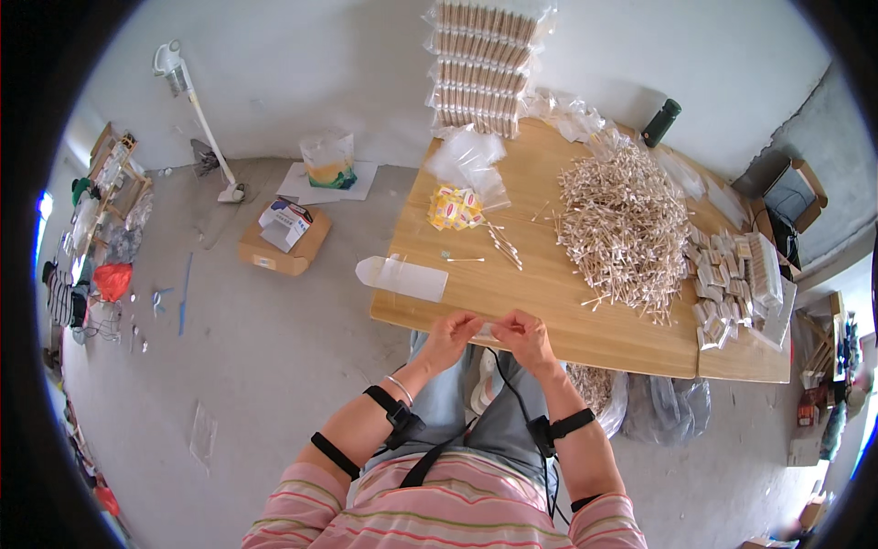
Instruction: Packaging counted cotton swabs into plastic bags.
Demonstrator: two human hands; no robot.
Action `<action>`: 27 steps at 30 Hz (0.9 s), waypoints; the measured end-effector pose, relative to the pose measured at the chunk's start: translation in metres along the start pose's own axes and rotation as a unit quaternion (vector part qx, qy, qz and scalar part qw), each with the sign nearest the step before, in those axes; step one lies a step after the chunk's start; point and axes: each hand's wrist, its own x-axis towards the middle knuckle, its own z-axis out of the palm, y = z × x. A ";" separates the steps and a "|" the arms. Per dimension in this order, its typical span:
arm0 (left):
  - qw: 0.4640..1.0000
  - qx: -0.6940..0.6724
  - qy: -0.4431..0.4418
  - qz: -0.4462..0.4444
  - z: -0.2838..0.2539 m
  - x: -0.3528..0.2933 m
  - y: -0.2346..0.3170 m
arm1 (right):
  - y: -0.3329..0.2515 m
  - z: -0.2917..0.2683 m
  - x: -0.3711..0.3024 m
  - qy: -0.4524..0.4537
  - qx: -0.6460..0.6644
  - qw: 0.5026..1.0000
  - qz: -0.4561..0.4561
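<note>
Over the table's near edge, my left hand (455,339) and my right hand (524,342) face each other with fingertips pinched. Between them is a small whitish, translucent piece (485,331), perhaps thin plastic; its exact kind is too small to make out. Beyond the hands, one cotton swab (466,260) lies alone, and a few swabs (504,246) lie in a loose row. Close by is a heap of small yellow-and-white packets (455,209). A white card sheet (402,278) lies at the left edge. To the right spreads a large pile of loose cotton swabs (622,220).
Clear plastic bags (471,160) lie behind the yellow packets. Bagged swabs (483,69) are stacked at the back, near a dark green bottle (661,123). Small filled packs (727,279) crowd the table's right end. On the floor are a cardboard box (285,242) and a stick vacuum (201,119).
</note>
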 end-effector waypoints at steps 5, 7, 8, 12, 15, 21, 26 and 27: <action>0.997 -0.076 -0.006 0.030 0.002 -0.010 -0.005 | 0.008 0.000 -0.004 0.044 -0.108 0.990 -0.079; 0.992 -0.120 -0.007 0.035 0.002 -0.011 -0.006 | 0.005 0.000 -0.006 0.048 -0.149 0.982 -0.108; 0.995 -0.093 -0.007 0.031 0.002 -0.011 -0.005 | 0.002 0.000 -0.006 0.052 -0.189 0.971 -0.137; 0.983 0.096 0.068 0.141 0.005 -0.012 0.008 | -0.011 0.005 -0.012 0.078 -0.240 0.951 -0.180; 0.906 0.271 0.126 0.300 0.005 -0.008 0.009 | -0.009 0.004 -0.012 0.091 -0.282 0.916 -0.271; 0.827 0.401 0.098 0.381 -0.005 -0.011 0.011 | -0.013 0.004 -0.015 0.102 -0.377 0.839 -0.379; 0.787 0.450 0.067 0.417 -0.011 -0.014 0.021 | -0.015 0.002 -0.016 0.097 -0.430 0.799 -0.410; 0.775 0.466 0.061 0.422 -0.012 -0.014 0.022 | -0.013 0.002 -0.017 0.097 -0.429 0.799 -0.410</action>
